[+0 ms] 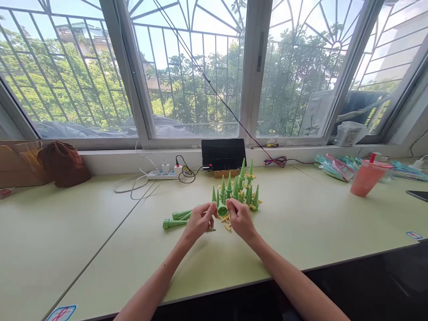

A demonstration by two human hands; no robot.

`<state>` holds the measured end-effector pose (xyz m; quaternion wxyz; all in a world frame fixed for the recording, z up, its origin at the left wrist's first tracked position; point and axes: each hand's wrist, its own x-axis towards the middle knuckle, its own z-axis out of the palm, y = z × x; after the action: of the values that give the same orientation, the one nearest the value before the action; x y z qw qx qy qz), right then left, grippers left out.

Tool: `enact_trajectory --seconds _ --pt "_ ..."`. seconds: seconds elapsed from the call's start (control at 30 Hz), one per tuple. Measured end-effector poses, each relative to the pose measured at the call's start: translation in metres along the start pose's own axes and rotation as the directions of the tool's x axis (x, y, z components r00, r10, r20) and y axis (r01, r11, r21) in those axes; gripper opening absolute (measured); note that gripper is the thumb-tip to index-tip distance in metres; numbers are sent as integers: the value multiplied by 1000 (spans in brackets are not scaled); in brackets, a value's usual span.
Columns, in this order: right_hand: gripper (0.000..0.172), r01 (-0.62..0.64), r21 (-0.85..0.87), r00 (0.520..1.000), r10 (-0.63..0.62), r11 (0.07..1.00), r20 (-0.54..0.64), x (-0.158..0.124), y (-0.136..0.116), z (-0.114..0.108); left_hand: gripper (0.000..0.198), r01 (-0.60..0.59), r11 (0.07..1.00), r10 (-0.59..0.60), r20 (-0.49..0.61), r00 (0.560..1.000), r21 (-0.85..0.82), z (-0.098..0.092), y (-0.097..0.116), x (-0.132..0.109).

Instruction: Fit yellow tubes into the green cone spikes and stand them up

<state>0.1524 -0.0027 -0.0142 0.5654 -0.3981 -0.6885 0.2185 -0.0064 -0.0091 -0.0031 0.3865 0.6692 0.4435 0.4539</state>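
Note:
My left hand [202, 219] is closed in a pinch, its fingertips by the left side of a green ring-ended piece [222, 211]. Opposite it, my right hand [239, 218] also pinches, close to the piece's right side. Whatever lies between the fingertips of either hand is too small or hidden to make out. Small yellow pieces [228, 227] lie on the table just below and between the hands. Behind them stand several upright green cone spikes [235, 189], many with yellow side nozzles. More green spikes [175, 224] lie flat beside my left hand.
A tablet [223, 152] leans by the windowsill, with a power strip [163, 174] and cables to its left. On the right are a red cup [369, 178] and plastic packets [334, 168]. A brown pouch [63, 164] sits far left. The table's front edge [214, 293] is near me.

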Motion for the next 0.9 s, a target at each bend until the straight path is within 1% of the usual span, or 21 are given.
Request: enact_trajectory --seconds 0.1,0.23,0.47,0.57,0.7,0.9 --pt "38 23 -29 999 -22 999 32 -1 1 1 48 75 994 -68 98 993 -75 1 1 -1" --pt "39 20 -43 998 -18 999 58 -1 1 1 43 108 986 -92 127 988 -124 1 5 -3" --pt "40 -4 -42 997 7 999 72 0 1 2 40 29 995 -16 144 989 -92 -1 5 -5" --pt "40 -15 -19 997 16 1000 70 0 1 2 39 2 996 9 122 993 -89 -2 1 -5" --pt "40 -23 -18 997 24 1000 69 1 0 1 36 -43 999 45 101 994 -28 -1 -4 -6" --pt "41 -26 -40 997 29 999 65 1 1 0 34 -119 989 116 43 992 84 1 -1 -8"
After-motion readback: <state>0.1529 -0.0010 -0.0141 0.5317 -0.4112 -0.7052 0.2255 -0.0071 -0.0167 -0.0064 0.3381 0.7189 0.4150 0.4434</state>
